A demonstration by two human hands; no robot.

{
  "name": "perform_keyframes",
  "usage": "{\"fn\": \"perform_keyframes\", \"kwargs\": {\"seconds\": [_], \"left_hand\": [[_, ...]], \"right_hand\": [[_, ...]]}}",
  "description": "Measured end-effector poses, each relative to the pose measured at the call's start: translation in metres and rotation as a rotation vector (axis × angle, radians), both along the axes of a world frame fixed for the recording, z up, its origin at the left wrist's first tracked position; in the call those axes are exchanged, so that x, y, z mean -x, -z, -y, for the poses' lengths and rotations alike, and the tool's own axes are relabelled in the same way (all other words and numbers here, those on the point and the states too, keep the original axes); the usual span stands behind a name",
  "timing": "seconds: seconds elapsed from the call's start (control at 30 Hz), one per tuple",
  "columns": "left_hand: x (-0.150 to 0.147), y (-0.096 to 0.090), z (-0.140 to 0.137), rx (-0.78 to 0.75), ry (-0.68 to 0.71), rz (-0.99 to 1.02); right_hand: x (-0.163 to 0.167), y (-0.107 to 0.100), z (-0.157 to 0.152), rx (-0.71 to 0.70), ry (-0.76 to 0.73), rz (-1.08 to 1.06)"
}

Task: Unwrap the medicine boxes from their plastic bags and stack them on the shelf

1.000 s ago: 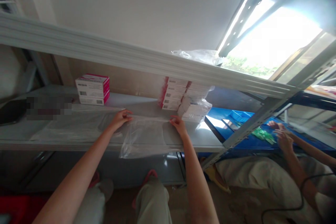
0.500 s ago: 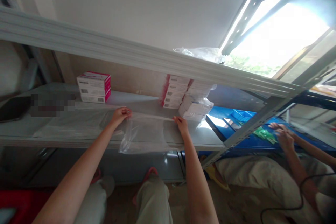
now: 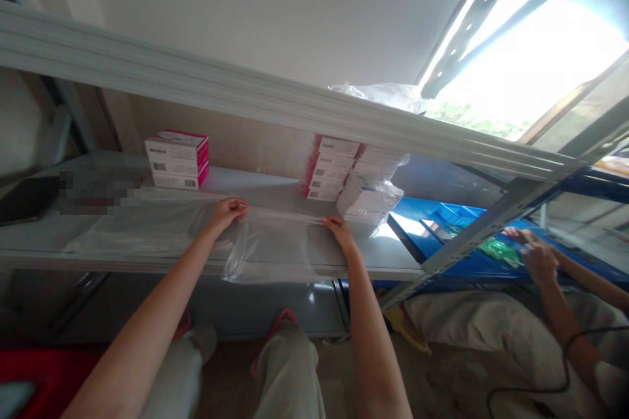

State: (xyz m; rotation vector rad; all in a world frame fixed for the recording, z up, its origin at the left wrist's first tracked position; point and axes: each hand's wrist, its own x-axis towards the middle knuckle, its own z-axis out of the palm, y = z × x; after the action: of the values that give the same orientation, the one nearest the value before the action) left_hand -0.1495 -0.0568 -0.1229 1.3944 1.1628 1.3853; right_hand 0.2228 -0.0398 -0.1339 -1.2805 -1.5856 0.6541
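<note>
A clear plastic bag (image 3: 270, 252) is stretched between my two hands over the front edge of the grey shelf (image 3: 246, 180). My left hand (image 3: 230, 213) pinches its upper left corner, and my right hand (image 3: 339, 229) pinches the upper right one. The bag's lower part hangs past the shelf edge. Left of my left hand lie more flat clear bags (image 3: 142, 226). Behind them stand white and pink boxes (image 3: 177, 160), stacked. Beyond my right hand are stacked white and pink boxes (image 3: 331, 170) and plastic-wrapped boxes (image 3: 366, 200).
An upper shelf beam (image 3: 246, 101) crosses in front of me, with clear plastic (image 3: 383, 97) on top. A slanted metal post (image 3: 484, 229) stands at the right. Past it, a co-worker's hands (image 3: 535, 252) are over green items (image 3: 498, 251) on a blue surface. A dark flat object (image 3: 29, 200) lies far left.
The view has shifted slightly. Both my hands keep their pinch on the bag, which hangs nearly the same. The co-worker's hands have moved a little.
</note>
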Motion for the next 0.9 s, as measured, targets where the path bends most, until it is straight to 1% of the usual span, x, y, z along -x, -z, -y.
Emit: {"fn": "perform_keyframes", "kwargs": {"seconds": [0.07, 0.17, 0.3, 0.4, 0.47, 0.53, 0.57, 0.67, 0.73, 0.77, 0.83, 0.9], "left_hand": [[0.001, 0.000, -0.001, -0.007, -0.042, 0.016], [0.003, 0.002, -0.002, -0.013, -0.076, 0.038], [0.006, 0.007, -0.005, -0.027, -0.108, -0.002], [0.005, 0.011, -0.008, -0.030, -0.175, -0.117], [0.000, 0.011, -0.008, -0.061, -0.235, -0.221], [-0.007, 0.006, -0.005, -0.126, -0.286, -0.326], [-0.011, 0.001, -0.002, -0.170, -0.303, -0.379], [-0.020, -0.024, 0.016, -0.311, -0.332, -0.560], [-0.021, -0.045, 0.037, -0.364, -0.330, -0.684], [-0.019, -0.053, 0.050, -0.362, -0.317, -0.735], [-0.013, -0.064, 0.079, -0.317, -0.315, -0.765], [-0.004, -0.063, 0.108, -0.222, -0.325, -0.700]], "right_hand": [[-0.001, -0.002, 0.001, 0.026, 0.010, -0.065], [-0.002, -0.003, 0.001, 0.023, 0.036, -0.124], [-0.001, 0.002, -0.004, -0.002, 0.058, -0.078], [-0.001, 0.006, -0.005, -0.010, 0.074, -0.075], [0.000, 0.007, -0.005, 0.007, 0.099, -0.098], [0.000, 0.004, -0.003, -0.002, 0.145, -0.098], [0.000, 0.002, -0.001, -0.030, 0.179, -0.081], [0.000, -0.012, 0.012, -0.174, 0.321, 0.017], [0.000, -0.025, 0.031, -0.214, 0.385, 0.123], [0.000, -0.030, 0.044, -0.196, 0.392, 0.189], [-0.001, -0.039, 0.074, -0.088, 0.364, 0.347], [-0.001, -0.041, 0.105, 0.051, 0.270, 0.469]]}}
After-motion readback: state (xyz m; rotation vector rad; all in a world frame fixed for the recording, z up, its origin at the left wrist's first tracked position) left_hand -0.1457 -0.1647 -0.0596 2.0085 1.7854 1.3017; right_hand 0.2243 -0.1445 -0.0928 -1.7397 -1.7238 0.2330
